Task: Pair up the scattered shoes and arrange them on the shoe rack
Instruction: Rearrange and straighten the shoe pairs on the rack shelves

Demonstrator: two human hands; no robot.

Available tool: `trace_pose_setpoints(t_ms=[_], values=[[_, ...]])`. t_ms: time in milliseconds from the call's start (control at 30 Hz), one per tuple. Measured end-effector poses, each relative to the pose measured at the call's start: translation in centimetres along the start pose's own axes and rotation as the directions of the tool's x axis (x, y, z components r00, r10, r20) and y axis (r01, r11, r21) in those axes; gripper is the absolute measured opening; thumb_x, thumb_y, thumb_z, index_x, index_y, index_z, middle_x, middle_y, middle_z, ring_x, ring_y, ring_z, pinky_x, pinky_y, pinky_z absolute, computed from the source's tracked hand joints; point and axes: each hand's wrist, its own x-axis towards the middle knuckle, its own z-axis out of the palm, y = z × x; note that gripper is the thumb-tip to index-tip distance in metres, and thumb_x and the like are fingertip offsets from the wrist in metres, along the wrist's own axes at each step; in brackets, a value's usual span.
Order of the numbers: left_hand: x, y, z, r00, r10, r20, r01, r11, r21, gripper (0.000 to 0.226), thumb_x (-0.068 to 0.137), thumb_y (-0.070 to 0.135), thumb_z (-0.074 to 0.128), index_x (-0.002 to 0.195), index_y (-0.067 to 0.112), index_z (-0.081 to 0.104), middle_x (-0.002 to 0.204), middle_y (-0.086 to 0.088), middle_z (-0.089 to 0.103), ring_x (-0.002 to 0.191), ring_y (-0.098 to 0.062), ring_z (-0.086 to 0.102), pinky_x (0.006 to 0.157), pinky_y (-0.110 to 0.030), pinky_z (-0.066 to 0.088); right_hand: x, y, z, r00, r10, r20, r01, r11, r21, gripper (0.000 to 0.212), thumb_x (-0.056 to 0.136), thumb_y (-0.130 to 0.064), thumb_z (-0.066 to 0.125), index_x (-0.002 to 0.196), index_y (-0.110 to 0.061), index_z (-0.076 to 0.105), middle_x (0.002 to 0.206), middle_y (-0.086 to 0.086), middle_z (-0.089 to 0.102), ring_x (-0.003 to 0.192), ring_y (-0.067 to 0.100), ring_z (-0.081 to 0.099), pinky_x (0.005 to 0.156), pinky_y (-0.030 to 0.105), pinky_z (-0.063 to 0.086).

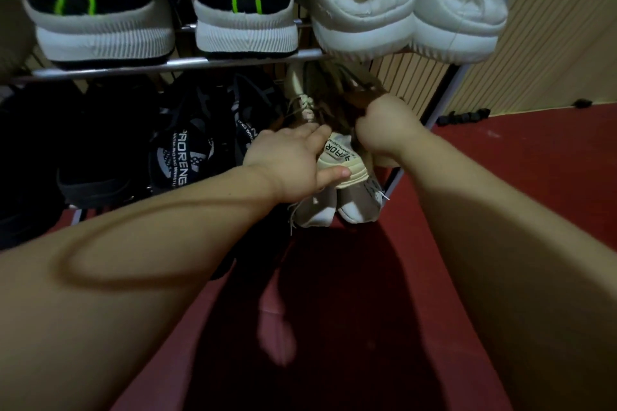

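A pair of cream and brown sneakers lies heels toward me on the right end of the shoe rack's lower shelf. My left hand grips the left cream sneaker at its heel, thumb on the back and fingers over the collar. My right hand is curled round the top of the right cream sneaker. On the upper shelf stand two black sneakers with green stripes and two white shoes. Dark sneakers with lettered straps fill the lower shelf to the left.
The metal rack's front rail crosses just above my hands, and its right leg slants down beside my right wrist. A ribbed beige wall stands behind. Red floor spreads to the right and below, with small black items by the wall.
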Motion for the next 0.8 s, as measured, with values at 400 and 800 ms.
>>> trace_pose_setpoints(t_ms=[400,800], values=[[0.1,-0.3,0.3,0.992,-0.020,-0.124,0.032,0.995,0.093,0.067,0.087,0.048,0.055,0.143,0.022,0.029,0.148,-0.004,0.031,0.122,-0.031,0.047,0.093,-0.039,0.037,-6.2,1.5,5.4,0.961,-0.102,-0.255,0.075,0.991,-0.113,0.072,0.081,-0.066,0.052,0.143,-0.034,0.038,0.153,-0.003,0.031,0.145,0.024,0.012,0.108,0.039,-0.001],[-0.3,-1.2,1.4,0.973,0.031,-0.229,-0.006,0.994,0.113,0.065,0.096,0.046,0.036,0.151,0.024,0.009,0.158,-0.002,0.012,0.123,-0.032,0.047,0.093,-0.038,0.036,-5.1,2.1,6.0,0.881,-0.055,-0.469,0.131,0.983,0.130,0.055,0.073,-0.059,0.054,0.115,-0.026,0.068,0.126,-0.001,0.063,0.122,0.017,0.046,0.103,0.033,0.007]])
